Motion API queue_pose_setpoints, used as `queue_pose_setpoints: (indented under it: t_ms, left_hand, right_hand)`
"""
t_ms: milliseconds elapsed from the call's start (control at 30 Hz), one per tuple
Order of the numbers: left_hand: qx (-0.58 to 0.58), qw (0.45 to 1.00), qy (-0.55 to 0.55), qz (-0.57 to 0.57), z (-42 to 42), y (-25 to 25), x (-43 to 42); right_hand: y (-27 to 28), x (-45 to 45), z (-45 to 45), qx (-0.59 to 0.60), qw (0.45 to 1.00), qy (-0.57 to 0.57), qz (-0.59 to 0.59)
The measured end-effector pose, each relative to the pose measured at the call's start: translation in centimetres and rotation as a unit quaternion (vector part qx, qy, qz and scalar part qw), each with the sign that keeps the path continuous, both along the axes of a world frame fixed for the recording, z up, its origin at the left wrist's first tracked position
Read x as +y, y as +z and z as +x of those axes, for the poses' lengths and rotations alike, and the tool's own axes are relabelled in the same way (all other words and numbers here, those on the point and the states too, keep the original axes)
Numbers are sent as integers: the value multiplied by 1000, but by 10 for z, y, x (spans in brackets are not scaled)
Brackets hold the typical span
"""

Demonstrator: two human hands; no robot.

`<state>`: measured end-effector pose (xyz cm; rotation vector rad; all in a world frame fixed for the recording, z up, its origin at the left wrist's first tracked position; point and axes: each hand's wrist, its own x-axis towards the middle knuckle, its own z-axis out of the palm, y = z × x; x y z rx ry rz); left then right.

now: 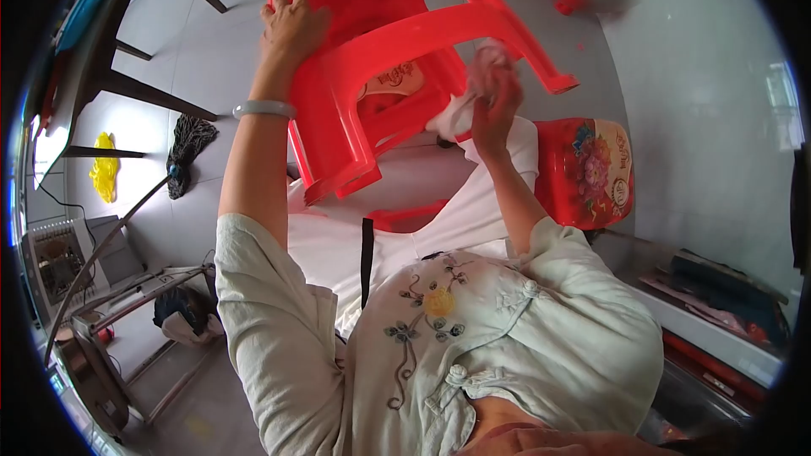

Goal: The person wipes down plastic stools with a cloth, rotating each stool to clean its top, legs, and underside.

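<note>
Red chair [414, 34]: it is tilting in front of the person, above the white trousers [325, 247], some of its legs pointing toward the body.
Left hand [291, 27]: it is clamping on the chair's side edge, the bracelet [263, 109] circling the wrist.
Right hand [494, 116]: it is closing around a pale cloth [456, 115], blurring beside the chair's legs.
Flower-printed seat [585, 171]: it is resting just beyond the right forearm.
Gray floor [241, 49]: a black mop head [191, 152] and a yellow bundle [104, 167] are lying near each other.
</note>
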<state>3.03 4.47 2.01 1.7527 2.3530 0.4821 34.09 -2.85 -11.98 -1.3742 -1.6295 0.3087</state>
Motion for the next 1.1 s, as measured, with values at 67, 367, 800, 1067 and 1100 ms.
queue_pose_setpoints:
  t_ms: [67, 367, 800, 1067, 1100]
  left_hand:
    - [16, 1000, -1, -12, 1, 2, 1]
    - [68, 997, -19, 8, -2, -11, 3]
    - [43, 999, 12, 17, 13, -3, -3]
    - [16, 1000, 26, 4, 13, 4, -5]
    - [15, 1000, 27, 5, 11, 3, -4]
  right_hand:
    - [27, 13, -5, -59, 973, -64, 214]
    - [-69, 33, -9, -288, 950, -115, 20]
    - [-76, 52, 4, -279, 950, -73, -118]
    - [-89, 15, 24, -162, 955, -124, -216]
    - [-90, 13, 24, -153, 957, -120, -213]
